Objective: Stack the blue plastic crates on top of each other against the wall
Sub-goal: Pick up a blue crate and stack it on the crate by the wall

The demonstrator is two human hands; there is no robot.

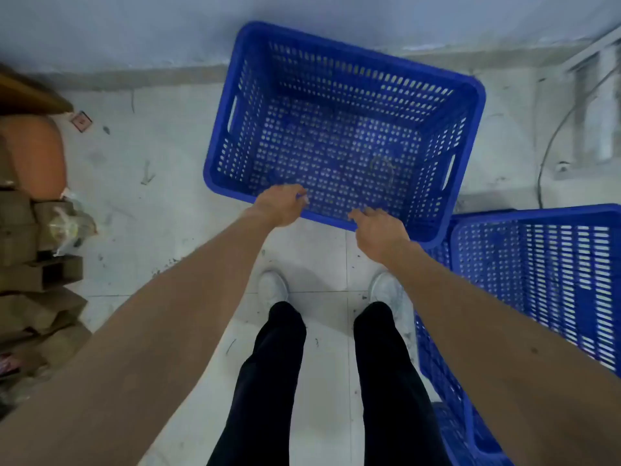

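I have both hands on the near rim of a blue crate [342, 129]. My left hand [280, 205] curls over the rim near its left end, fingers folded down inside the wall, closed on the plastic. My right hand [378, 227] sits further right on the same rim, fingers bent over the edge; whether they are clamped tight or only resting there I cannot tell. The crate stands open side up, empty, turned at a slant to the pale wall [134, 28], its far corner close to the wall's base. Whether it rests on the floor [151, 163] or is lifted a little, I cannot tell. A second blue crate [554, 280] stands to my right, its corner just beside the first one's near right corner, and more blue mesh shows below it. My white shoes [273, 287] are planted on the tiles just behind the rim I hold. Cardboard boxes [37, 264] are piled at my left
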